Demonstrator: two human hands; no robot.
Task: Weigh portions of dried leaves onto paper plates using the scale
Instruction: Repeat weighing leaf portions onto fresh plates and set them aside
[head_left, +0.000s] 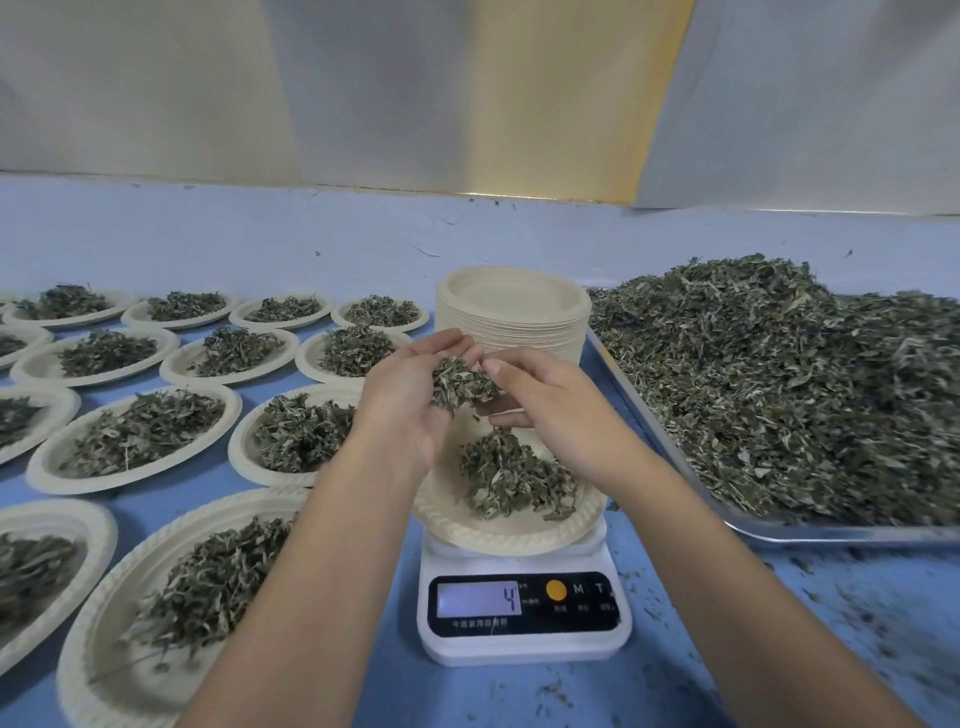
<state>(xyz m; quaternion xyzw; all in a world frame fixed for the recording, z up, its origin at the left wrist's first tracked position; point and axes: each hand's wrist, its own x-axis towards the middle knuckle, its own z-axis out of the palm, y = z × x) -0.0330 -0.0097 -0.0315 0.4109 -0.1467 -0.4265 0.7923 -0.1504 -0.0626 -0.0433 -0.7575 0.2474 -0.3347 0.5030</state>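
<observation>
Plates already filled (140, 431) are laid in rows on the left of the worktop (389, 675), so many portions are judged done. A clump of dried leaves (462, 384) is cupped in the half-curled grip of the left hand (410, 410) and pinched by the right hand (550, 400), above the half-filled plate (498, 538) on the scale (524, 644). Behind, spare plates (514, 317) are stacked; a heaped tray (831, 534) remains at right.

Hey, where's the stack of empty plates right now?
In the head view, the plate stack stands centre, behind the scale, with the leaf tray close on its right and filled plates to its left.
</observation>
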